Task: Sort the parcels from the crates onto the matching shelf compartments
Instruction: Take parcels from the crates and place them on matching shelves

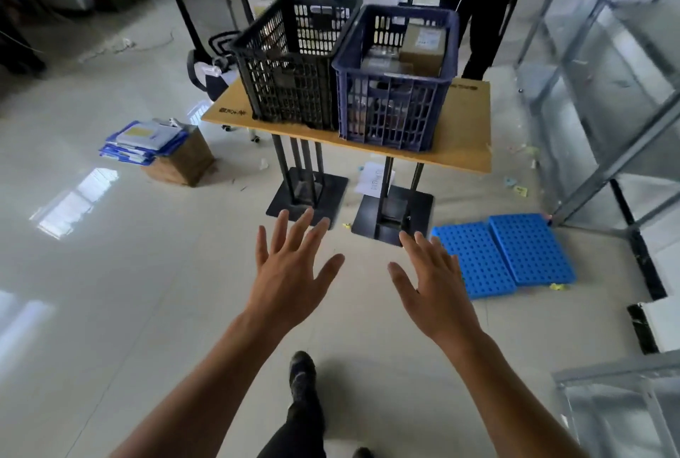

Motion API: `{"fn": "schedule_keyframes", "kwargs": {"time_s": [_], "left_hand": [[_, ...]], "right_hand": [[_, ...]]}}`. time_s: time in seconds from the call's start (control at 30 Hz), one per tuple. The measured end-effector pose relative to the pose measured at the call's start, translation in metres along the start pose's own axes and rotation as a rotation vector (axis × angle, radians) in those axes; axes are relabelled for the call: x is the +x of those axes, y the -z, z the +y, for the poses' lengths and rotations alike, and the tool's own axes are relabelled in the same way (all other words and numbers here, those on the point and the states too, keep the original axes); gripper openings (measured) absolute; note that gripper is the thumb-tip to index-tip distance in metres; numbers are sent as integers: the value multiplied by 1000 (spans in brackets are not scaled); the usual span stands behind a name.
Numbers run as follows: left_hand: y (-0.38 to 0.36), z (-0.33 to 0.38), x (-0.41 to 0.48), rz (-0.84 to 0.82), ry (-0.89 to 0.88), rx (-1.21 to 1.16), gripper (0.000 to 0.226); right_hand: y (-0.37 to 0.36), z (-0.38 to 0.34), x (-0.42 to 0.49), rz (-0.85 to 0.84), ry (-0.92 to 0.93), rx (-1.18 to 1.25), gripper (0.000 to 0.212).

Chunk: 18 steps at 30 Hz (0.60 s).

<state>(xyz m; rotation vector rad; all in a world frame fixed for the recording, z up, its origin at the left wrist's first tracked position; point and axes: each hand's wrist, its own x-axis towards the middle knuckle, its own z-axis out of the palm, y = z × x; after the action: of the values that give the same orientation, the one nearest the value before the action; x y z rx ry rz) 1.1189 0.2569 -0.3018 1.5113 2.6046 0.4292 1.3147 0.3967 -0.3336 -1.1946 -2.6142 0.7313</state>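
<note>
a pale glossy floor (pixel 110 292) fills most of the view, with window light reflected on it at the left. along the right edge stands a grey metal shelf frame (pixel 603 97), its uprights and braces blurred. a wooden table (pixel 463 134) on black pedestal legs stands ahead, between the floor's open stretch and the shelf frame. on it two crates sit side by side, touching — a black crate (pixel 290 64) on the left and a blue crate (pixel 393 89) on the right. the blue crate holds parcels; a brown cardboard parcel (pixel 423 49) with a white label lies uppermost near its far right corner, and darker packets beneath it show only dimly through the slots. what the black crate holds cannot be made out. behind the table a second person's legs (pixel 482 16) are in view, and a black office chair (pixel 217 34) stands at the left. on the floor left of the table a cardboard box (pixel 184 163) carries a stack of blue-and-white envelopes (pixel 143 143). two blue perforated panels (pixel 504 255) lie flat on the floor near the shelf's foot. the left hand (pixel 290 273) and right hand (pixel 434 288) reach forward, well short of the table — both spread wide, fingers apart, holding nothing. a dark shoe (pixel 301 373) steps forward below them
</note>
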Motion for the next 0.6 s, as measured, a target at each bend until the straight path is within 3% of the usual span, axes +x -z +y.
{"fn": "schedule_keyframes", "kwargs": {"time_s": [0.17,0.3,0.6], "left_hand": [[-6,-29,100,39,-29,-58,72],[-3,-47,179,37,-72,-84,68],[7,-57,344,18,-166,-132,71]], "right_hand": [[8,-12,100,38,-3,-40,81],[18,-29,171,35,-50,-66,71],[52,-40,311,200,-109,1,75]]}}
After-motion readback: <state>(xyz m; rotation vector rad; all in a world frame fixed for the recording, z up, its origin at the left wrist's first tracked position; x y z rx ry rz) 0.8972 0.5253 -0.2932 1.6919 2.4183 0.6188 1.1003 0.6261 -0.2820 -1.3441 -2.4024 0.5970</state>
